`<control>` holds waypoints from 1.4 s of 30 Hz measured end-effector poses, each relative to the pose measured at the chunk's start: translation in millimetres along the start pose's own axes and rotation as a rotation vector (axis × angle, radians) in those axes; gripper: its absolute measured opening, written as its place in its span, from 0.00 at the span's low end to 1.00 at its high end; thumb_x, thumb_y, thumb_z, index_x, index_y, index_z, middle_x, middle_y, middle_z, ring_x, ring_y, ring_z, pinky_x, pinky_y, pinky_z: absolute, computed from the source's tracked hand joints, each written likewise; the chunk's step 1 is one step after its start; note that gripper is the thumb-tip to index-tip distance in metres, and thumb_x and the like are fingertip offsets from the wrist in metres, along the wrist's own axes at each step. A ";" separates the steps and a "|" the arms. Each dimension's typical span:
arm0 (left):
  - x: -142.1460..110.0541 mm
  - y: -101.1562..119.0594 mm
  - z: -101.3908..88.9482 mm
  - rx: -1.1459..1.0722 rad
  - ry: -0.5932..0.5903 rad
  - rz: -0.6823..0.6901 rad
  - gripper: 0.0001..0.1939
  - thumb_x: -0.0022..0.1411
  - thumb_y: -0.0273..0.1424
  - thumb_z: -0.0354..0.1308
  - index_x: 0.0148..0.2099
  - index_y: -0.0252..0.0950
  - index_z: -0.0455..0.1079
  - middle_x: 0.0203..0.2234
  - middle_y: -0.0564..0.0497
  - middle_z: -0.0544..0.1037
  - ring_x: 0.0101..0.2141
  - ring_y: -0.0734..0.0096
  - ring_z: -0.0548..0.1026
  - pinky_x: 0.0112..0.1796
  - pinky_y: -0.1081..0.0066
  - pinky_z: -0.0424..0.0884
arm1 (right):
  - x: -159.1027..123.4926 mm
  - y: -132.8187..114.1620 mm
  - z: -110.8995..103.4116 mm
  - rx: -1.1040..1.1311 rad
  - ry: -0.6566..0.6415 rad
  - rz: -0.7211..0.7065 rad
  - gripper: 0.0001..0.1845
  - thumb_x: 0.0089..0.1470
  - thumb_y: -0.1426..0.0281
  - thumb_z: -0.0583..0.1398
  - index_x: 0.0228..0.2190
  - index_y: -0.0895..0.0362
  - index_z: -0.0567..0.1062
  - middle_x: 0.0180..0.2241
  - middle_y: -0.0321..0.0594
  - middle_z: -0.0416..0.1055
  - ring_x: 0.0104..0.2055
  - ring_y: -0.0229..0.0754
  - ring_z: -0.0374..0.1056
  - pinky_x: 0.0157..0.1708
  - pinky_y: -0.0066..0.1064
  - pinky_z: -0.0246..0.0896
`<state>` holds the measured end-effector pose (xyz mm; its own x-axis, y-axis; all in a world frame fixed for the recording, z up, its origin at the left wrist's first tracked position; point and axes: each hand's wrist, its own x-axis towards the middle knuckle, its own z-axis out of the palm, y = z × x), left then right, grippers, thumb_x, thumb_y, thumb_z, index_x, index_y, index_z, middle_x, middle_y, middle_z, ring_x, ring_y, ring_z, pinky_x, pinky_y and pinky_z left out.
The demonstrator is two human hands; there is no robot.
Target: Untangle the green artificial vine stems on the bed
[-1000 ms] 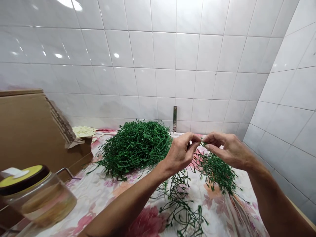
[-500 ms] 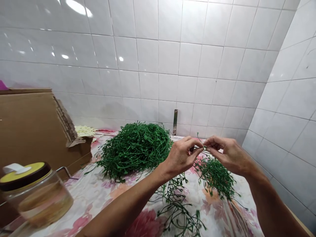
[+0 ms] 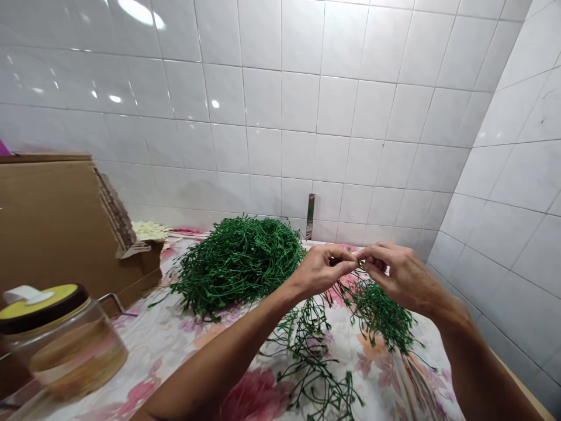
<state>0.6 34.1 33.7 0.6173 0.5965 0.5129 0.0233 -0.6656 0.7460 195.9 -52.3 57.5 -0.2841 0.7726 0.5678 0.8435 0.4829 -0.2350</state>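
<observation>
My left hand (image 3: 326,268) and my right hand (image 3: 397,273) meet fingertip to fingertip above the table. Both pinch a thin green stem (image 3: 360,264), mostly hidden by the fingers. Below and behind the right hand lies a small bunch of green stems (image 3: 383,313) with little knobbed tips. A looser scatter of the same stems (image 3: 322,374) trails toward the front, under the left forearm's right side. To the left of my left hand rises a large heap of green stems (image 3: 241,263).
A floral cloth (image 3: 210,351) covers the table. At left stand a clear jar (image 3: 79,351) with a yellow and brown lid and a cardboard box (image 3: 48,222). Pale yellow pieces (image 3: 149,231) lie behind the box. A metal strip (image 3: 310,216) leans at the tiled wall (image 3: 298,152).
My fingertips have shifted slightly on the stem, and the upright tip that stuck up above them is no longer visible. The piles look unchanged.
</observation>
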 end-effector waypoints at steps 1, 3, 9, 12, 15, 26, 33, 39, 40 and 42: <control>0.5 -1.5 -0.6 -0.027 -0.015 -0.011 0.13 0.62 0.37 0.63 0.39 0.33 0.81 0.28 0.49 0.79 0.28 0.73 0.70 0.30 0.72 0.65 | -0.2 0.7 -1.0 0.005 -0.012 0.001 0.09 0.64 0.71 0.57 0.41 0.53 0.79 0.34 0.39 0.75 0.31 0.40 0.69 0.33 0.33 0.64; 1.1 -3.3 -1.0 -0.042 -0.036 -0.017 0.13 0.62 0.39 0.63 0.39 0.33 0.82 0.28 0.49 0.78 0.28 0.74 0.69 0.30 0.73 0.64 | -0.6 1.6 -2.6 0.025 -0.029 -0.006 0.08 0.64 0.69 0.58 0.40 0.54 0.79 0.37 0.40 0.75 0.33 0.40 0.70 0.35 0.34 0.65; 0.8 -1.7 -1.9 -0.013 -0.021 -0.004 0.14 0.62 0.39 0.63 0.36 0.33 0.81 0.26 0.51 0.75 0.27 0.75 0.66 0.28 0.73 0.61 | 1.3 2.8 2.3 0.099 -0.008 -0.062 0.07 0.65 0.70 0.57 0.41 0.54 0.76 0.41 0.41 0.77 0.37 0.41 0.71 0.39 0.36 0.67; 0.8 -1.1 -5.3 -0.039 -0.041 -0.014 0.16 0.63 0.41 0.62 0.36 0.33 0.81 0.26 0.50 0.75 0.27 0.75 0.66 0.28 0.73 0.61 | 3.2 3.1 6.7 0.140 0.003 -0.065 0.06 0.65 0.70 0.57 0.39 0.54 0.75 0.36 0.39 0.77 0.33 0.39 0.69 0.36 0.35 0.66; 1.5 -2.2 -9.0 -0.097 -0.113 -0.041 0.18 0.63 0.43 0.62 0.35 0.32 0.80 0.25 0.51 0.74 0.27 0.76 0.65 0.27 0.74 0.60 | 3.7 3.5 7.7 0.152 -0.026 -0.051 0.06 0.64 0.70 0.57 0.36 0.55 0.74 0.30 0.35 0.74 0.28 0.37 0.65 0.31 0.32 0.62; 3.4 -4.5 -8.7 -0.066 -0.180 -0.136 0.11 0.57 0.36 0.63 0.29 0.32 0.76 0.22 0.52 0.72 0.26 0.75 0.65 0.27 0.73 0.60 | 1.7 -0.3 13.0 -0.072 -0.083 -0.093 0.07 0.58 0.77 0.57 0.31 0.55 0.72 0.26 0.32 0.70 0.27 0.35 0.60 0.30 0.30 0.53; 3.3 -10.6 0.0 0.116 -0.047 -0.115 0.11 0.59 0.34 0.61 0.30 0.31 0.77 0.21 0.52 0.71 0.23 0.75 0.64 0.25 0.73 0.58 | 1.8 40.5 31.1 -0.108 0.061 0.023 0.05 0.57 0.76 0.56 0.31 0.56 0.71 0.26 0.36 0.70 0.26 0.37 0.61 0.30 0.31 0.55; 8.0 -26.0 12.8 -0.038 0.009 -0.163 0.14 0.59 0.40 0.64 0.35 0.33 0.81 0.26 0.49 0.78 0.27 0.73 0.69 0.28 0.72 0.63 | -33.9 78.6 24.0 0.025 0.376 0.384 0.10 0.61 0.63 0.59 0.34 0.57 0.76 0.26 0.36 0.73 0.25 0.38 0.65 0.31 0.31 0.60; 8.9 -29.2 15.0 -0.079 -0.007 -0.193 0.14 0.58 0.41 0.65 0.35 0.33 0.81 0.25 0.50 0.77 0.26 0.74 0.68 0.28 0.72 0.63 | -40.5 80.4 26.4 0.041 0.397 0.415 0.11 0.61 0.62 0.59 0.34 0.57 0.75 0.25 0.36 0.72 0.25 0.38 0.65 0.30 0.31 0.60; 10.4 -36.0 19.7 -0.161 -0.043 -0.242 0.15 0.57 0.41 0.66 0.33 0.32 0.80 0.23 0.51 0.75 0.25 0.76 0.67 0.28 0.73 0.62 | -51.8 81.7 34.5 0.063 0.430 0.443 0.11 0.61 0.62 0.60 0.34 0.57 0.75 0.25 0.36 0.71 0.25 0.39 0.65 0.30 0.31 0.61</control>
<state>21.6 55.4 3.8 0.6419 0.7075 0.2955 0.0510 -0.4239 0.9043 263.8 -38.7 -18.3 0.3070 0.6759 0.6700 0.8072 0.1881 -0.5596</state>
